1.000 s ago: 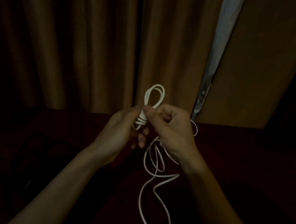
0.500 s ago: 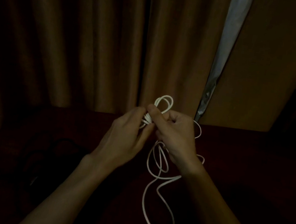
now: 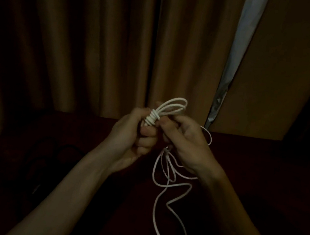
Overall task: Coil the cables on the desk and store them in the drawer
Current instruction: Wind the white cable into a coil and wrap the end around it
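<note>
The white cable [image 3: 173, 108] is bunched at centre frame, its folded loops pointing up and to the right, with tight turns round its waist. The left hand [image 3: 133, 134] is curled round the bundle just below those turns. The right hand [image 3: 185, 140], touching it from the right, pinches the strand beside the turns. The slack drops below the right hand in loose loops toward the lower middle of the frame, so that hand looks better placed to feed the next turn. Beneath lies the dark red desk [image 3: 262, 175], with a dark cable [image 3: 49, 153] at lower left and a curtain [image 3: 82, 34] behind. I see no drawer.
</note>
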A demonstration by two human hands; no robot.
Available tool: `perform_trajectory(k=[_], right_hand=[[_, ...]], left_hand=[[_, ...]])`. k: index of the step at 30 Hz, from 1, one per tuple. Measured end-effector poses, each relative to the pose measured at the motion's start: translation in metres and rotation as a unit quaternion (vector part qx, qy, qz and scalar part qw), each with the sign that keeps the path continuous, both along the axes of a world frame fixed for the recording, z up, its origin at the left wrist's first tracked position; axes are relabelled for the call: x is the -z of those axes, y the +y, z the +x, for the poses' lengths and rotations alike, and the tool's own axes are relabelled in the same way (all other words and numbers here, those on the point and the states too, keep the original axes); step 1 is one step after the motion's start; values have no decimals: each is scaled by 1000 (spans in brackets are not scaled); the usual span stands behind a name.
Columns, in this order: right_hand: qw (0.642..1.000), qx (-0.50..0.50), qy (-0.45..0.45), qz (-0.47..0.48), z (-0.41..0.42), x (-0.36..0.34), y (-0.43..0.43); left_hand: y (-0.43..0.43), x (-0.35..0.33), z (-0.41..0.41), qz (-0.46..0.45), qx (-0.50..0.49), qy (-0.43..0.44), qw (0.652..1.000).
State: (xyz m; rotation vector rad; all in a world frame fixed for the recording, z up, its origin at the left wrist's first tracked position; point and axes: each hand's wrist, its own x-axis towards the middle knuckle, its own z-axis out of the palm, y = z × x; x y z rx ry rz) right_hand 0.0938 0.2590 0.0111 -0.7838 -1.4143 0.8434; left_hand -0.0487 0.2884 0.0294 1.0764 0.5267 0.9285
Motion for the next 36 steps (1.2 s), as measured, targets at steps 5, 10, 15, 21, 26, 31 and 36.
perform_trajectory(k=[5, 10, 15, 21, 26, 31, 36], right_hand=[[997, 67, -27, 25, 0, -2, 2], [993, 109, 33, 4, -2, -3, 0], [977, 206, 44, -18, -3, -2, 5], [981, 187, 49, -21, -9, -1, 2], [993, 113, -28, -31, -10, 1, 1], [996, 21, -67, -46, -3, -1, 4], [996, -42, 60, -58, 0, -2, 2]], left_hand=[[0, 3, -4, 5, 46, 56, 997], [2, 9, 2, 167, -100, 151, 969], [7, 25, -4, 471, -233, 236, 818], [12, 34, -5, 607, -284, 274, 690], [12, 37, -7, 550, -309, 302, 715], [17, 23, -6, 308, -297, 177, 886], [7, 6, -2, 11, -38, 15, 999]])
